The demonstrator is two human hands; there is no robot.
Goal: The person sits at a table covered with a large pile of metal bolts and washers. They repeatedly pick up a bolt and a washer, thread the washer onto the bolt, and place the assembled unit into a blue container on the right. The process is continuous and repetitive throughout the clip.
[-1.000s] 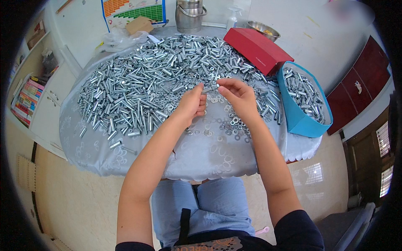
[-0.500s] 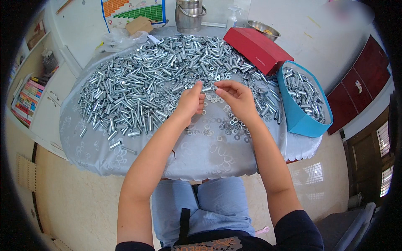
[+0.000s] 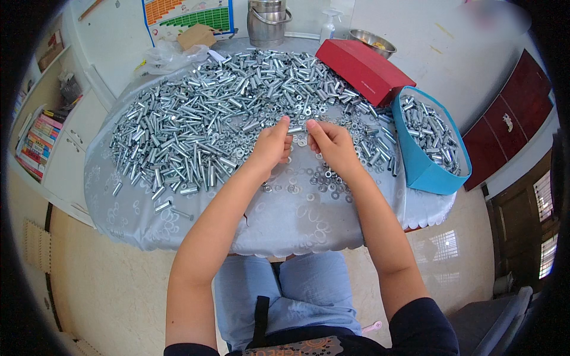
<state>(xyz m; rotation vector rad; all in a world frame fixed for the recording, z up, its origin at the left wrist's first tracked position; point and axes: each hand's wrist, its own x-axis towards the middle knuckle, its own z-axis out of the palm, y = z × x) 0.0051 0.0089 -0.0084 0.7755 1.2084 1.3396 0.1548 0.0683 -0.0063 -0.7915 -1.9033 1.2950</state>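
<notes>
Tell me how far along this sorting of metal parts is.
Done: the blue bin at the right already holds a layer of metal sleeves. In hand: the left hand and right hand pinch a small sleeve between them, above scattered washers. Left: a large heap of sleeves covers most of the table.

Pale tiled floor [image 3: 119, 279]; dark red cabinet [image 3: 510, 124]

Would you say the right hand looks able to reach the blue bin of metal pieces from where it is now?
Probably yes. The right hand is over the table just left of the blue bin, whose top is open, and only loose washers and metal tubes lie low between them.
</notes>
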